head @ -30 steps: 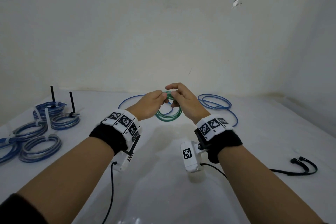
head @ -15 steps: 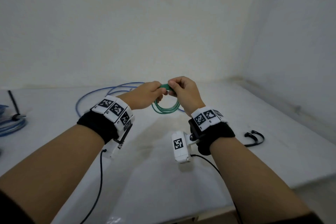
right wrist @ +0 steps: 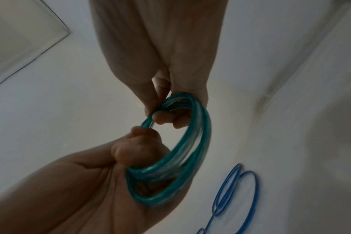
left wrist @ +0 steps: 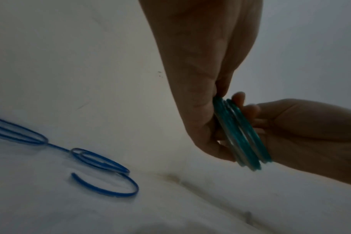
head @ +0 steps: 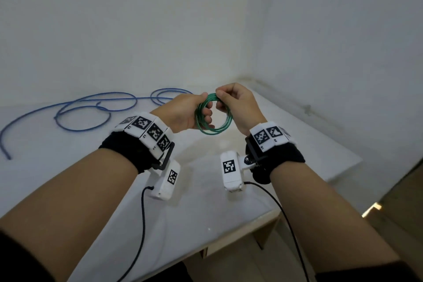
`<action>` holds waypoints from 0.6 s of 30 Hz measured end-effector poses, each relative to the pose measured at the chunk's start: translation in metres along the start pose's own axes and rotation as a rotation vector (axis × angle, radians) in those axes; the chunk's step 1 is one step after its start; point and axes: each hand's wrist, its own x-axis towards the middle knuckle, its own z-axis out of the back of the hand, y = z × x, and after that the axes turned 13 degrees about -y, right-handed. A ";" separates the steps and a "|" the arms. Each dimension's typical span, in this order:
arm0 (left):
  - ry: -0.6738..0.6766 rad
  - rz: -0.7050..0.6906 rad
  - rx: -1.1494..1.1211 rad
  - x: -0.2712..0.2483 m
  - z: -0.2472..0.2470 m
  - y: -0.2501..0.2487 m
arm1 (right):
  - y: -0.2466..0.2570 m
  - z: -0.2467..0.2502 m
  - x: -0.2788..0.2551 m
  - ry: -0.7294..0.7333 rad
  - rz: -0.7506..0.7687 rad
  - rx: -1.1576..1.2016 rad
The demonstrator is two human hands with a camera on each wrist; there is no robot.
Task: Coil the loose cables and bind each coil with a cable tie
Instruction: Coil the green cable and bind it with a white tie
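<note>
A green cable coil [head: 214,129] of several turns hangs in the air above the white table [head: 201,210], held between both hands. My left hand [head: 183,112] grips its left side with fingers curled through the ring. My right hand [head: 238,105] pinches the top of the coil [right wrist: 182,101] between thumb and fingers. The left wrist view shows the coil [left wrist: 244,137] edge-on against my left palm. A loose blue cable [head: 91,110] lies in open loops on the table behind my left hand. No cable tie is in view.
The table's right edge [head: 338,174] and front corner sit close to my right forearm, with floor [head: 389,224] beyond. Walls meet in a corner behind the hands. Black wires [head: 143,224] hang from both wrist cameras over the table.
The view has swung right, so the bound blue coils and black ties at the left have left the frame. Both hands rose slightly, still holding the green coil, which now faces me more openly.
</note>
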 end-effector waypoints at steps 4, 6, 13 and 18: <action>-0.137 -0.109 0.092 0.015 -0.026 0.005 | -0.001 0.028 0.019 -0.014 -0.074 -0.141; -0.193 -0.169 0.112 0.021 -0.033 0.005 | -0.009 0.047 0.037 -0.074 -0.088 -0.371; -0.262 -0.247 0.069 0.037 -0.041 0.006 | -0.030 0.103 0.077 0.209 -0.132 -1.365; -0.267 -0.252 0.086 0.049 -0.041 0.005 | -0.048 0.104 0.084 0.337 -0.102 -1.524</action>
